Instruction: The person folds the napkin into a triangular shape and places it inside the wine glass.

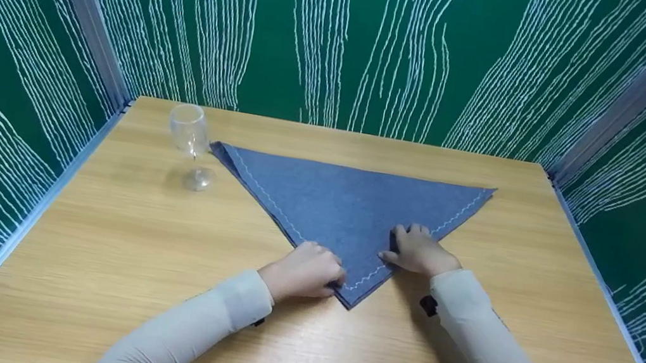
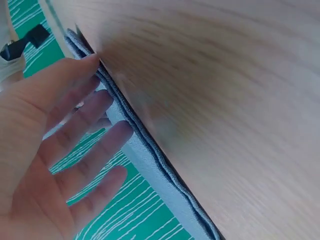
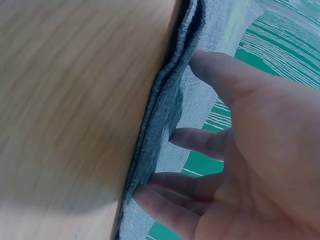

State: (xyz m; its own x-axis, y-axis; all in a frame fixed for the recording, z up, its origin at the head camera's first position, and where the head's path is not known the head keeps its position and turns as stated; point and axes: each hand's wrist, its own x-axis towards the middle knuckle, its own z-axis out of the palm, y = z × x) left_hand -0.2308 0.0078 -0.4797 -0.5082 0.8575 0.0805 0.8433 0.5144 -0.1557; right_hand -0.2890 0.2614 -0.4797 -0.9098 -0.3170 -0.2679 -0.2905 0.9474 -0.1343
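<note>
A grey-blue cloth napkin [image 1: 351,205] lies folded into a triangle, its long side at the back and one corner toward me. Pale wavy stitching runs along its two slanting sides. My left hand [image 1: 310,269] touches the left slanting edge close to the near corner. In the left wrist view, that hand's spread fingertips rest at the layered napkin edge [image 2: 167,170], with the thumb beside them. Along the right slanting edge, my right hand [image 1: 418,251] rests its fingertips on the cloth. The right wrist view has its fingers [image 3: 210,142] loosely bent, touching the stacked layers.
A clear stemmed glass [image 1: 194,146] stands upright just beyond the napkin's left corner. The wooden table [image 1: 122,280] is bordered by green walls [image 1: 493,27] with white wavy lines at the back and both sides.
</note>
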